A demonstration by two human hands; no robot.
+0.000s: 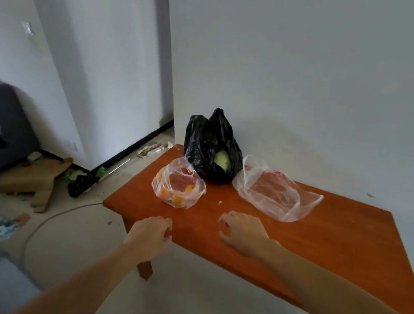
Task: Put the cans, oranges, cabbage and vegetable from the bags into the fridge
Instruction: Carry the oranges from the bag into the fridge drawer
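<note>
The oranges (189, 187) lie in a thin, clear, crinkled plastic bag (171, 178) with its mouth slack, near the bench's (334, 242) 10 o'clock corner. At the bag's 1 o'clock, touching it, a glossy black plastic bag (210, 141) stands upright with two pointed handles, and a pale green, rounded cabbage (221, 160) shows through its gap. At the black bag's 3 o'clock a second clear bag (282, 195) with red print lies flattened and creased; what it holds cannot be told.

Both bare forearms reach out from 6 o'clock. The left hand (152, 231) hangs palm down over the bench's near edge, at the orange bag's 6 o'clock, its fingers (166, 224) loosely curled together and holding nothing. The right hand (242, 230) is over the bench top at the orange bag's 4 o'clock, its fingers (226, 224) bent inward in a loose claw, also holding nothing; whether it touches the wood cannot be told.

The bench is smooth, reddish-brown wood with a square leg. A tiny green scrap (220, 202) lies on it between the clear bags. At 9 o'clock, flattened brown cardboard (32, 178) lies on the pale floor beside a grey sofa (2, 127).
</note>
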